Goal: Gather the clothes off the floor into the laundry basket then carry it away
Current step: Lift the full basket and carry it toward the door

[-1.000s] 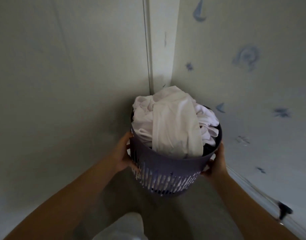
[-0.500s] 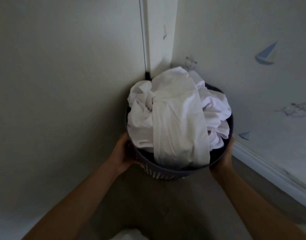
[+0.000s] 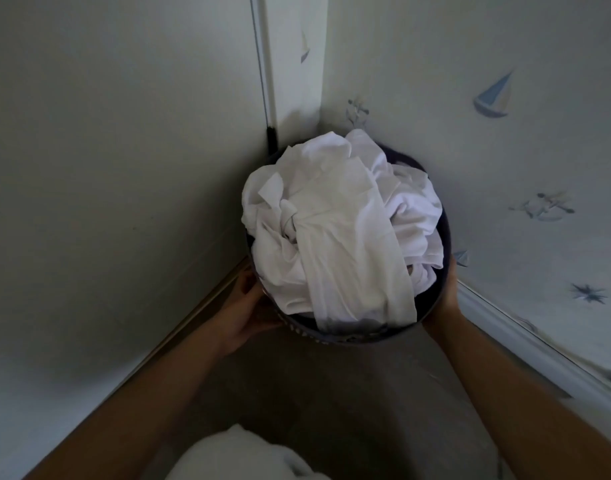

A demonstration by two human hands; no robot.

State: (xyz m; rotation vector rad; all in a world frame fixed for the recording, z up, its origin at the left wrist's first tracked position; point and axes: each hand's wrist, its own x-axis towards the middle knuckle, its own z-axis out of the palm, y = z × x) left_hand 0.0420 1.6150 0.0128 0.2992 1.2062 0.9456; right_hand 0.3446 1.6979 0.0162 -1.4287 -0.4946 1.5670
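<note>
A round dark purple laundry basket point(image 3: 432, 306) sits low in the corner of the room, heaped with crumpled white clothes point(image 3: 335, 230) that rise above its rim. My left hand point(image 3: 243, 306) grips the basket's left side below the rim. On the opposite side, my right hand point(image 3: 447, 292) holds the rim, its fingers mostly hidden behind the basket. Whether the basket's base touches the floor is hidden.
A plain pale wall or door point(image 3: 124, 168) stands at the left. The right wall point(image 3: 504, 168) has sailboat wallpaper and a white skirting board point(image 3: 525, 344). Grey carpet point(image 3: 349, 393) lies below. White cloth on my body point(image 3: 241, 459) shows at the bottom edge.
The basket has come down and forward into the corner, from held up against the walls to low near the floor. Both hands have kept their grip on its sides.
</note>
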